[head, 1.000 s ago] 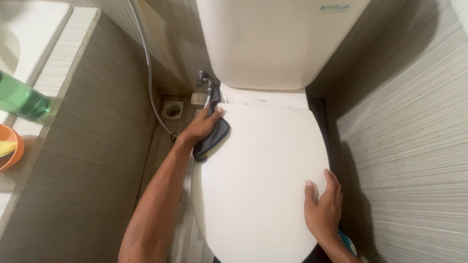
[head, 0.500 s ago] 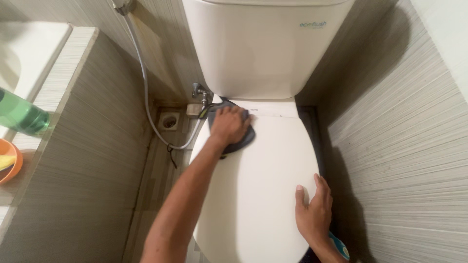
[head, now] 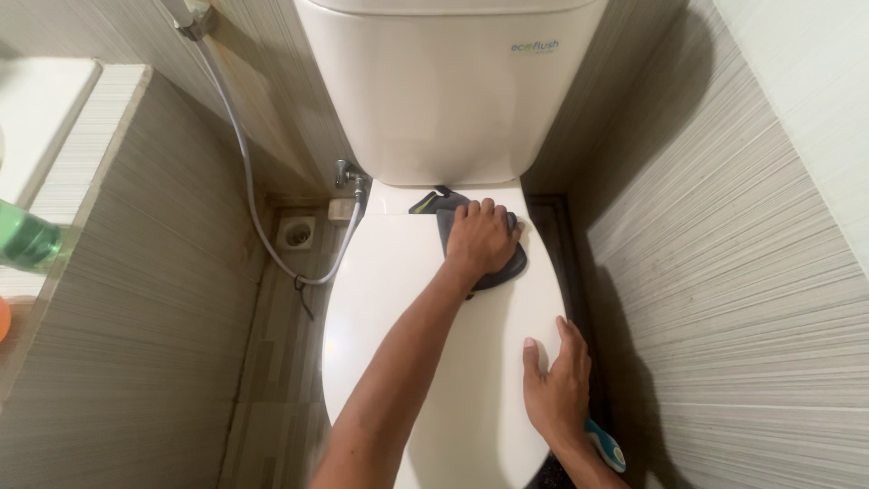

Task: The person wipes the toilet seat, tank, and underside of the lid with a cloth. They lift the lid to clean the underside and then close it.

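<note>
A white toilet with its lid [head: 407,344] shut fills the middle of the head view, and its tank [head: 444,91] stands behind. My left hand [head: 482,239] presses a dark grey cloth [head: 505,268] flat on the back right part of the lid, near the hinge. My right hand [head: 557,385] rests flat with spread fingers on the lid's right edge, holding nothing. A blue and white band [head: 606,445] shows at my right wrist.
A grey spray hose [head: 249,199] runs from the wall to a valve [head: 348,177] left of the tank. A floor drain [head: 296,233] sits below it. A tiled ledge at left carries a green bottle [head: 27,240]. Tiled walls close in on both sides.
My left hand has slid the cloth from the lid's back left edge across to the back right. My right hand has stayed on the right edge.
</note>
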